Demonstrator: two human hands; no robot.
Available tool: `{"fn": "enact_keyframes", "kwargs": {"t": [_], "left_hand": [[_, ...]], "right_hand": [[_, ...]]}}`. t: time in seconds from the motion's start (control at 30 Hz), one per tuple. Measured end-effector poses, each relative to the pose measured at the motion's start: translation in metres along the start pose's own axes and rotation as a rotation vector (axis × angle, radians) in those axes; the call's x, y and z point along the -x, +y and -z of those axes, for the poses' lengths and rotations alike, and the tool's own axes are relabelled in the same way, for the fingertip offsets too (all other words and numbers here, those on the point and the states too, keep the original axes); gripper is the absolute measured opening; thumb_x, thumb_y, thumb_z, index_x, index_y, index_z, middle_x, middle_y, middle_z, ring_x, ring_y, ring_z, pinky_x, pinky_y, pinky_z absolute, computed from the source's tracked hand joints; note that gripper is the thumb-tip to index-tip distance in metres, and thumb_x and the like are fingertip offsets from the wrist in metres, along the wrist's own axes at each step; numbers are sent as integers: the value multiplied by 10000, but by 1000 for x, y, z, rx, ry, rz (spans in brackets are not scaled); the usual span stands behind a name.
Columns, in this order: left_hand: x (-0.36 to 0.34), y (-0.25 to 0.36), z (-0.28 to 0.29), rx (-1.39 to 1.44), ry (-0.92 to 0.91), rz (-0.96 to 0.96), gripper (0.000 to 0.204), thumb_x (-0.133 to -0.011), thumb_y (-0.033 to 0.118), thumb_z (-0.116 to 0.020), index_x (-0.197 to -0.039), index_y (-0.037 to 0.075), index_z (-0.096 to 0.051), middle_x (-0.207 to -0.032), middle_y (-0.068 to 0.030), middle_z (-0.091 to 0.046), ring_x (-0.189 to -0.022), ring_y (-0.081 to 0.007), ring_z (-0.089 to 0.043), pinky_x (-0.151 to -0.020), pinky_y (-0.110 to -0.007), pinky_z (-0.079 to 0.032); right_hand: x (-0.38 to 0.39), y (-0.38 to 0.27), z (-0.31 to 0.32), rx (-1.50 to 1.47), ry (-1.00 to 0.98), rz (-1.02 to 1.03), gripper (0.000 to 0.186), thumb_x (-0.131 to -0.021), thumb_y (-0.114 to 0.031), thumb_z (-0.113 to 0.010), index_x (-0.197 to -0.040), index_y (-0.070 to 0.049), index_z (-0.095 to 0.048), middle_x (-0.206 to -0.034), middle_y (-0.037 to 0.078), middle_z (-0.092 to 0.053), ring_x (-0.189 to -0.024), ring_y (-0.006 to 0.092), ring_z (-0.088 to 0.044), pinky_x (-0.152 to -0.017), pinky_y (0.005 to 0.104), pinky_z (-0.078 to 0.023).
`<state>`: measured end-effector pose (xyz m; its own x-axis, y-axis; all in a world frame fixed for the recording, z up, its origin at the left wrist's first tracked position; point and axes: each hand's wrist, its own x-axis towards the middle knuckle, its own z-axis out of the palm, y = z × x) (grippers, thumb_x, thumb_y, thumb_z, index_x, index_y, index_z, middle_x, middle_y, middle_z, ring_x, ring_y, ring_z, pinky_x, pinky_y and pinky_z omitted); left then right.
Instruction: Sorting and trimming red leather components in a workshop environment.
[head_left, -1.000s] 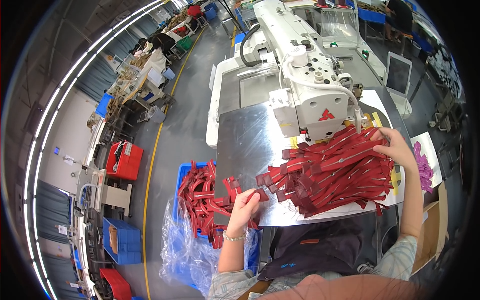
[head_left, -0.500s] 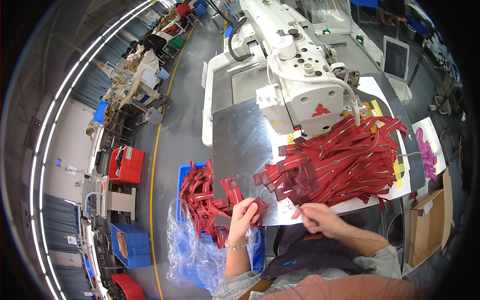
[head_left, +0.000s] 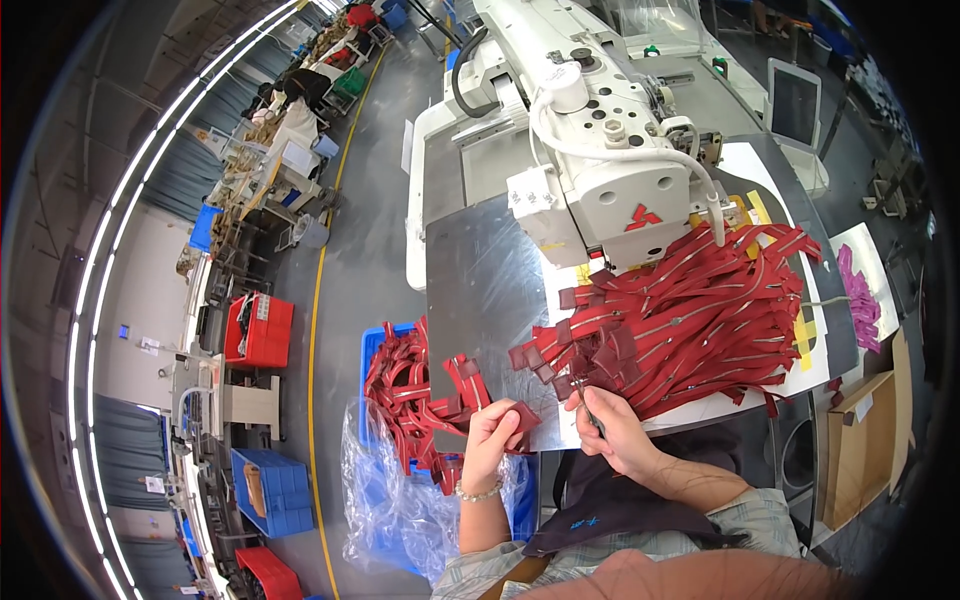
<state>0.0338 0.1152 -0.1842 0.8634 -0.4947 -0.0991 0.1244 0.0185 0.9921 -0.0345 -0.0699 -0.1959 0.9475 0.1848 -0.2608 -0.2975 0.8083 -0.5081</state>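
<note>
My left hand (head_left: 488, 440) grips the square end of a red zipper (head_left: 523, 416) at the lower left of the metal plate (head_left: 480, 280). My right hand (head_left: 622, 435) is closed on small dark metal snips (head_left: 598, 425), whose tips reach the lower-left part of a large pile of red zippers (head_left: 690, 330). That pile lies on a white sheet under the head of a white industrial sewing machine (head_left: 630, 185). More red zippers spill from a blue crate (head_left: 372, 340) beside the plate, with crumpled clear plastic (head_left: 380, 510) hanging over it.
Purple zippers (head_left: 860, 300) rest on a white sheet at the right, above a cardboard box (head_left: 855, 470). Across the aisle at left stand a red crate (head_left: 260, 330), a blue crate (head_left: 265, 490) and a row of workstations with co-workers. A screen (head_left: 795, 110) stands beyond the machine.
My right hand has left the upper right end of the pile, come down to its lower-left edge and now holds snips there. My left hand still grips the zipper, almost in place.
</note>
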Motion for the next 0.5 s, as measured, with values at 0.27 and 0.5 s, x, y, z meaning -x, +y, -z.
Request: {"fn": "enact_keyframes", "kwargs": {"t": [0.27,0.5], "left_hand": [[1,1,2,-29,-13,26,205,-911,160,-474,-837,-10,-563,-560,41,-425,-485,-27,-343,-447,-192,-279],[1,0,-9,-168,12,-134,186,-894,151,-493,-864,-10,-583,-689,1,-468,-578,-60,-408,-499,-203,-314]], "right_hand": [[-3,5,4,1,4,18,286,-964,-266,-357,-889,-30,-500,-549,-30,-339,-439,38,-257,-403,195,-205],[-5,20,-2,273,17,172,193,-850,-160,-581,-973,-25,-521,-700,-39,-443,-527,15,-370,-465,168,-298]]}}
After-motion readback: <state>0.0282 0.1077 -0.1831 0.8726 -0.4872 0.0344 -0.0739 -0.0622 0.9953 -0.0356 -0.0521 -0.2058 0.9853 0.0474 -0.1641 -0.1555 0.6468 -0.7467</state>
